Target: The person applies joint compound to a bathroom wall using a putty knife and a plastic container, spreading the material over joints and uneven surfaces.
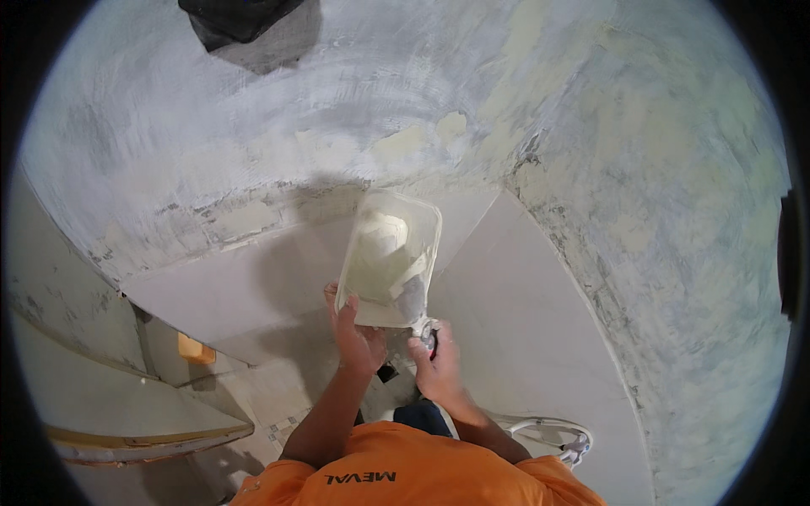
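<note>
My left hand point(360, 341) grips a rectangular whitish tub point(436, 244) by its near left edge, with the thumb over the rim and the fingers around the outside. Pale putty point(384, 234) coats the inside of the tub, thickest toward its far end. In my right hand point(440, 363) is a putty knife point(411, 297), its handle wrapped by the fingers. The knife's blade reaches into the tub at the near right corner, with some putty on it. Both hands are close together in front of my orange shirt.
Ahead rises a wall point(371, 93) with patchy grey and cream plaster, meeting another plastered wall point(658, 219) at a corner. Smooth pale panels point(506, 287) line their lower part. A black object point(240, 21) juts out at the top. White hose point(553, 422) lies lower right; a yellow block point(196, 349) sits left.
</note>
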Motion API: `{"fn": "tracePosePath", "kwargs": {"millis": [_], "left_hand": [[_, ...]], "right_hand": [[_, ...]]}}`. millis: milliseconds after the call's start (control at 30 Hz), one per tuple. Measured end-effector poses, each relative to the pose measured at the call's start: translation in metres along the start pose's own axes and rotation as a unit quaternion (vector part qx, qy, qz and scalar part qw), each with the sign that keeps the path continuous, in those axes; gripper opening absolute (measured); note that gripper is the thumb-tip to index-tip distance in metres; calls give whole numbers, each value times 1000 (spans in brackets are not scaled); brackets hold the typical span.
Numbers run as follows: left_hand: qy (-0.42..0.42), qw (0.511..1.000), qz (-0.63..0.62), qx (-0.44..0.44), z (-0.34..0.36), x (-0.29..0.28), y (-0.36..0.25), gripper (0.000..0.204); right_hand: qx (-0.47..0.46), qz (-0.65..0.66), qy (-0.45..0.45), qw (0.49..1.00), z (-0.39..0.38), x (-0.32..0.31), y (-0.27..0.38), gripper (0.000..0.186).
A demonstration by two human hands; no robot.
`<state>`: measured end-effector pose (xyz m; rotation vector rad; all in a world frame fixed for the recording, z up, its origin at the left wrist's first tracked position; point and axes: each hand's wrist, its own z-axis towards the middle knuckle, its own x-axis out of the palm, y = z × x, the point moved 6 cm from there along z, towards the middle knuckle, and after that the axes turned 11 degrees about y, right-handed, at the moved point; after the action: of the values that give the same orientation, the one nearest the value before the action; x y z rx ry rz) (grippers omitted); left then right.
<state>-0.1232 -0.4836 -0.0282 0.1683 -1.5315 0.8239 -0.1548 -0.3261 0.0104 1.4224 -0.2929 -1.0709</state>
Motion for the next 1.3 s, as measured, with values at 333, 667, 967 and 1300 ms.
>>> {"fn": "tracePosePath", "kwargs": {"millis": [333,667,967,1300], "left_hand": [[287,955,41,-60,7,-40,45,59],[268,951,119,-99,39,50,53,109],[333,893,302,38,16,64,32,107],[235,955,80,-162,33,18,43,70]], "right_hand": [[-35,99,-52,993,-5,-48,4,32],[-114,304,-184,928,16,-85,41,24],[-42,258,-221,940,6,-77,24,16],[18,146,-123,981,13,-69,14,28]]}}
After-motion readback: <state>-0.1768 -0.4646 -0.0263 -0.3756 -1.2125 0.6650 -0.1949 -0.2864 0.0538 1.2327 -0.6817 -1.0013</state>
